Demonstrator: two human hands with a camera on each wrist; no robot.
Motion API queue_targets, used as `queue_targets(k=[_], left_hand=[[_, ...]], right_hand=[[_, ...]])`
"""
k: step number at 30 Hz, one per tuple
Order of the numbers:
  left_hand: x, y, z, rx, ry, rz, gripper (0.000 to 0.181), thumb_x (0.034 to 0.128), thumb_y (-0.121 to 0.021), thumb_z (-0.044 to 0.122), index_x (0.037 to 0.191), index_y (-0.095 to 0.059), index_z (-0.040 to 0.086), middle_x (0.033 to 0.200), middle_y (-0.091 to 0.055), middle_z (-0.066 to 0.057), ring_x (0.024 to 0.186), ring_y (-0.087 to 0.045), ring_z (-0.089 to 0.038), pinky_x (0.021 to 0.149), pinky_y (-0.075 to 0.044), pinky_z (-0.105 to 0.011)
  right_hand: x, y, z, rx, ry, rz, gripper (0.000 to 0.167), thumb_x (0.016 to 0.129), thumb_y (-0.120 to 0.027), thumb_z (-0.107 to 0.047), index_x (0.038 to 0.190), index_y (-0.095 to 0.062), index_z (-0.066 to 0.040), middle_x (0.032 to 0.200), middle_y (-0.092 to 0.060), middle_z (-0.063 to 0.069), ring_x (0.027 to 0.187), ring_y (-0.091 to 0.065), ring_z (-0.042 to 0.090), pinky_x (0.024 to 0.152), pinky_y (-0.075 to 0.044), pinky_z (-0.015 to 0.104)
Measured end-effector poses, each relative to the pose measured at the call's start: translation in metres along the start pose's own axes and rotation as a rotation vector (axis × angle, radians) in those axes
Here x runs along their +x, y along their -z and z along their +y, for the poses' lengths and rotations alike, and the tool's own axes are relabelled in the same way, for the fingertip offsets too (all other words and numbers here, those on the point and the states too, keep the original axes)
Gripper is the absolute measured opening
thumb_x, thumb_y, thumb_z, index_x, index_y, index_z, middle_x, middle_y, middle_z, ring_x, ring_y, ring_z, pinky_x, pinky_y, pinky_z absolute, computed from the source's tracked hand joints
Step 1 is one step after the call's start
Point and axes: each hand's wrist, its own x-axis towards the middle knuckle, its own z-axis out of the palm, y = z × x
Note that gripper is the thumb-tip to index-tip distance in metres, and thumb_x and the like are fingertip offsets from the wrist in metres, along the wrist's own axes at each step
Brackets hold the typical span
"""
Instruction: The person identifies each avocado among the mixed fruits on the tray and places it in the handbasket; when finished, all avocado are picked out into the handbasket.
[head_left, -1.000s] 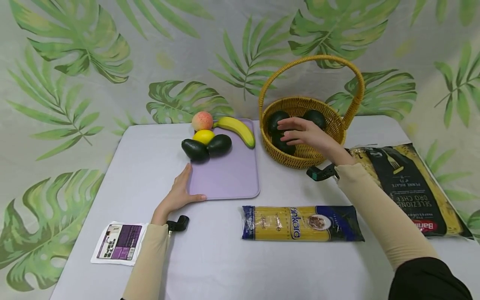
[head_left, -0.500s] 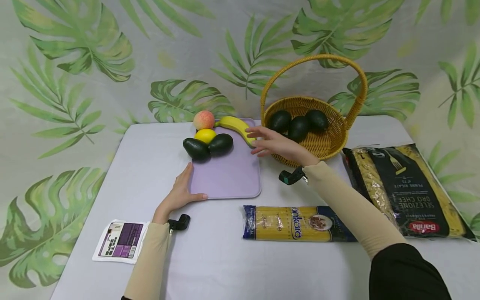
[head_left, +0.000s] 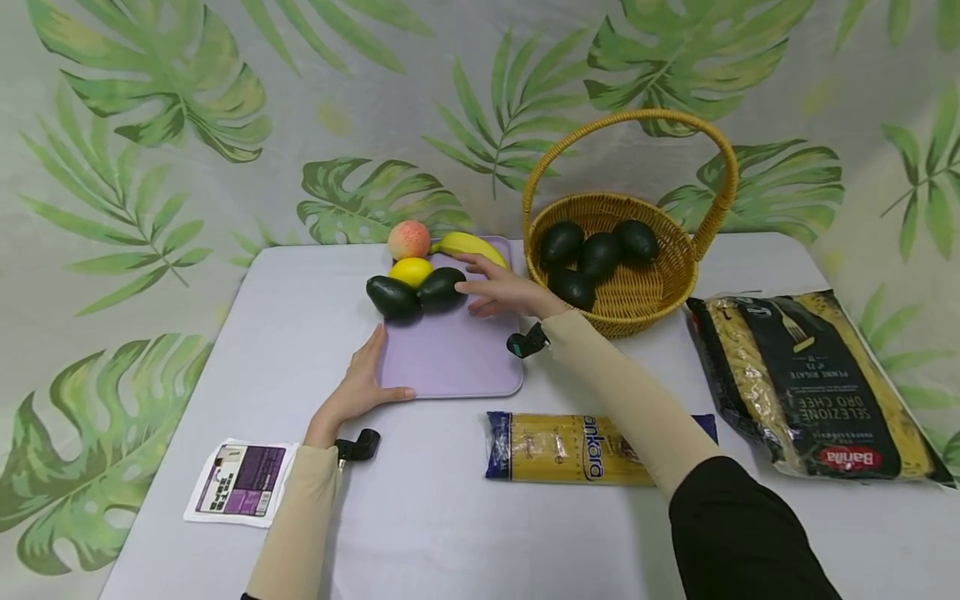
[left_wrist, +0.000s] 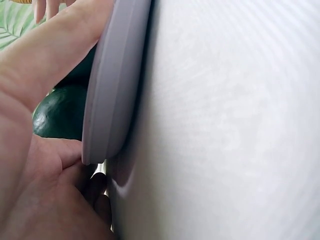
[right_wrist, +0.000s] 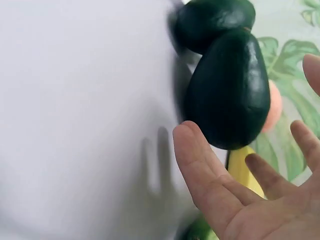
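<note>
My left hand [head_left: 358, 385] rests against the near left corner of the lilac tray [head_left: 450, 367], thumb along the front edge and fingers along the side. Over the tray hovers my right hand [head_left: 501, 290], fingers spread and holding nothing. Its fingertips are beside the right avocado [head_left: 437, 290]; in the right wrist view a fingertip overlaps that avocado [right_wrist: 227, 95], and contact cannot be told. A second avocado [head_left: 393, 297] lies at the tray's left edge. Behind are a lemon [head_left: 410, 270], a peach [head_left: 408, 240] and a banana [head_left: 468, 245], partly covered by my right hand.
A wicker basket [head_left: 633, 323] with a tall handle holds several avocados [head_left: 600, 256], right of the tray. A spaghetti pack [head_left: 555, 448] lies in front, partly under my right forearm. A penne bag [head_left: 817, 383] lies far right, a white-and-purple packet [head_left: 240, 483] at left.
My right hand has moved left from above the basket, across the banana, to beside the right avocado on the tray. The left hand has stayed at the tray's corner.
</note>
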Motion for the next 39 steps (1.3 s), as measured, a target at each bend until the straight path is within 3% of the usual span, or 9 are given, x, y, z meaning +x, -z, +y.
queue_targets(k=[9,14,21,25,30,39], left_hand=[[-0.002,0.000,0.001,-0.005,-0.007,0.008,0.119,0.0735,-0.083,0.032,0.151,0.001,-0.002,0.158,0.002,-0.020,0.142,0.000,-0.039,0.111,-0.007,-0.057],[-0.001,0.000,0.001,0.002,-0.010,0.003,0.119,0.0745,-0.082,0.033,0.152,0.001,-0.001,0.158,0.003,-0.019,0.142,0.000,-0.039,0.111,-0.007,-0.056],[-0.001,0.000,0.002,-0.002,-0.017,0.005,0.118,0.0742,-0.082,0.031,0.151,0.001,-0.002,0.158,0.002,-0.020,0.142,0.000,-0.039,0.111,-0.006,-0.055],[0.000,0.000,0.002,0.011,0.000,0.000,0.118,0.0747,-0.082,0.031,0.152,0.002,-0.001,0.158,0.003,-0.018,0.142,0.001,-0.038,0.112,-0.006,-0.055],[-0.001,0.000,0.002,0.003,0.010,-0.004,0.118,0.0749,-0.082,0.031,0.152,0.002,0.000,0.158,0.004,-0.018,0.142,0.001,-0.038,0.112,-0.006,-0.055],[-0.002,0.000,0.003,0.002,-0.003,-0.001,0.118,0.0746,-0.082,0.030,0.151,0.001,-0.003,0.158,0.002,-0.020,0.142,0.001,-0.038,0.112,-0.006,-0.054]], right_hand=[[0.025,-0.022,-0.005,-0.014,-0.039,0.103,0.062,0.098,-0.054,-0.030,0.152,-0.024,-0.023,0.159,-0.002,0.013,0.097,-0.058,0.050,0.088,-0.048,0.052],[0.033,-0.029,-0.004,0.019,-0.072,0.188,0.055,0.098,-0.056,-0.027,0.148,-0.034,-0.018,0.156,-0.016,0.011,0.089,-0.058,0.047,0.087,-0.049,0.050],[0.031,-0.030,-0.002,0.074,-0.052,0.240,0.046,0.098,-0.056,-0.024,0.140,-0.043,-0.011,0.152,-0.025,0.010,0.102,-0.054,0.040,0.088,-0.048,0.051],[0.027,-0.027,-0.004,0.071,-0.022,0.234,0.043,0.097,-0.057,-0.025,0.137,-0.045,-0.013,0.148,-0.030,0.012,0.111,-0.049,0.034,0.088,-0.048,0.052],[0.013,-0.020,-0.013,0.056,0.048,0.180,0.042,0.098,-0.056,-0.021,0.137,-0.045,-0.011,0.142,-0.036,0.013,0.108,-0.050,0.033,0.087,-0.048,0.053],[-0.037,0.017,-0.026,0.049,0.154,0.065,0.041,0.099,-0.053,-0.019,0.137,-0.041,-0.014,0.141,-0.034,0.010,0.104,-0.057,0.036,0.089,-0.049,0.042]])
